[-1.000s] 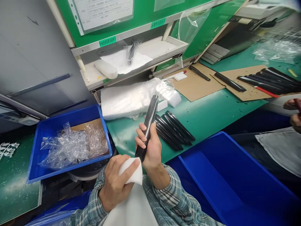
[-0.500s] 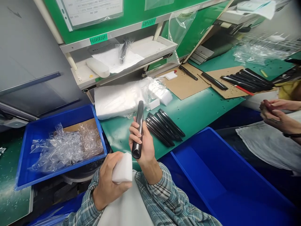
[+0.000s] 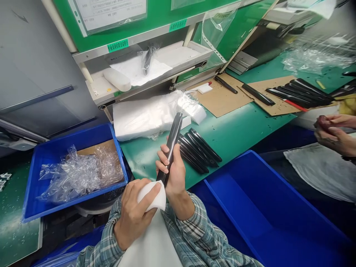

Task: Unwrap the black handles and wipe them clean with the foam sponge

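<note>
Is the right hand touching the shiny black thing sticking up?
Touching. The head view shows the right hand wrapped around the black piece, fingers against its side.

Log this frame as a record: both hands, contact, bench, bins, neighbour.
left hand: grips white block
right hand: grips long black part, held tilted
contact: white block at black part's near end, apparently touching
bench: row of black parts beyond right hand
left blue bin: clear plastic, cardboard
right blue bin: beside bench
neighbour: hands around a reddish object, unidentifiable
</note>
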A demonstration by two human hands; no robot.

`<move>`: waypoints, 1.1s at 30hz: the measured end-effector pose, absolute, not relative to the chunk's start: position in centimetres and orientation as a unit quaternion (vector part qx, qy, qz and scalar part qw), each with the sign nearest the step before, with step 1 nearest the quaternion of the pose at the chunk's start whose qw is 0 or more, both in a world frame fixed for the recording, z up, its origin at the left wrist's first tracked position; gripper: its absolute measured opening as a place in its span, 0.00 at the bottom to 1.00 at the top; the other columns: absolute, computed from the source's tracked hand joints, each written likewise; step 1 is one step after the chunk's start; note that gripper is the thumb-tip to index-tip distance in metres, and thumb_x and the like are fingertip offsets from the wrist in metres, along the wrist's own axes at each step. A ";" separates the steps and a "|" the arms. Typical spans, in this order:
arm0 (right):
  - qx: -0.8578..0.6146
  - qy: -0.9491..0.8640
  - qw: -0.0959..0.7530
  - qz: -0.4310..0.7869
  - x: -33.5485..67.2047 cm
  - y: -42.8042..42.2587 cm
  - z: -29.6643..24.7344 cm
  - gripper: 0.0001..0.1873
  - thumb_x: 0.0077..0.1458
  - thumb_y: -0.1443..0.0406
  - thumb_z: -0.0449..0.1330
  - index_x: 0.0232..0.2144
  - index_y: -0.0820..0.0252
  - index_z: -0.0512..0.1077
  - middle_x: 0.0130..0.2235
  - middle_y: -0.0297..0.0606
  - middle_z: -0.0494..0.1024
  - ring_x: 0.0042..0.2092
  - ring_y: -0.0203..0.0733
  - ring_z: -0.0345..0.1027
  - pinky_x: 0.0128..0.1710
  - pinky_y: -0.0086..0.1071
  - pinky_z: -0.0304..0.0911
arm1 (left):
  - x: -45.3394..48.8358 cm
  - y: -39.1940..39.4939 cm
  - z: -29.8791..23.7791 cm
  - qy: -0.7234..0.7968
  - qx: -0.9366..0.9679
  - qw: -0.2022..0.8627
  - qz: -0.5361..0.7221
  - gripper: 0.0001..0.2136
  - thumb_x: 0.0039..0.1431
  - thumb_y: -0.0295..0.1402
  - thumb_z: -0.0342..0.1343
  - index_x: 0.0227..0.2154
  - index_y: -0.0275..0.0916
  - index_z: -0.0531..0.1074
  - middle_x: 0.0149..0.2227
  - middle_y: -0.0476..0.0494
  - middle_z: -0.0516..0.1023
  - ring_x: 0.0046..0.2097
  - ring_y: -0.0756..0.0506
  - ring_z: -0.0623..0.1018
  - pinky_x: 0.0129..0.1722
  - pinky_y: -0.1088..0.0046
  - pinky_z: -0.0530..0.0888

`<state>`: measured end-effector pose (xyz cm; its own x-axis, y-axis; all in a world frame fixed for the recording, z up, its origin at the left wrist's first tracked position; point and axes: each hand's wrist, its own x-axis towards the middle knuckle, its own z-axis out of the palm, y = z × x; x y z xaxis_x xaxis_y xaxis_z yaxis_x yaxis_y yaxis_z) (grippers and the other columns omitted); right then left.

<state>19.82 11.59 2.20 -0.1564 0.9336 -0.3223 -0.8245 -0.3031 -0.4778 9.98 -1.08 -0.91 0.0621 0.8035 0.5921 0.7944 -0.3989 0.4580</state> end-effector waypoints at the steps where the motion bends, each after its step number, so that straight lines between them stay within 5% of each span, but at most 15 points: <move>1: -0.289 -0.097 0.586 0.751 19.8 11.6 2.3 0.28 0.55 0.50 0.80 0.32 0.56 0.67 0.35 0.26 0.62 0.24 0.25 0.47 0.13 0.12 0.53 | 9.9 -1.1 -0.9 0.549 0.729 0.004 0.410 0.18 0.76 0.23 0.52 0.62 0.39 0.76 0.54 0.35 0.77 0.54 0.40 0.76 0.54 0.63 0.74; 13: -0.283 -0.086 0.556 0.776 19.5 11.4 2.2 0.30 0.51 0.50 0.82 0.32 0.57 0.67 0.33 0.24 0.62 0.23 0.23 0.45 0.12 0.11 0.53 | 9.7 -1.2 -1.1 0.553 0.725 -0.018 0.411 0.20 0.76 0.24 0.53 0.66 0.42 0.74 0.54 0.35 0.78 0.54 0.40 0.77 0.54 0.62 0.76; 33: -0.278 -0.099 0.562 0.773 20.0 10.7 2.9 0.25 0.59 0.52 0.78 0.33 0.56 0.67 0.33 0.25 0.63 0.22 0.25 0.46 0.12 0.13 0.53 | 9.7 -1.7 -1.0 0.539 0.726 -0.018 0.426 0.18 0.78 0.28 0.53 0.65 0.42 0.75 0.54 0.34 0.80 0.54 0.39 0.79 0.54 0.60 0.78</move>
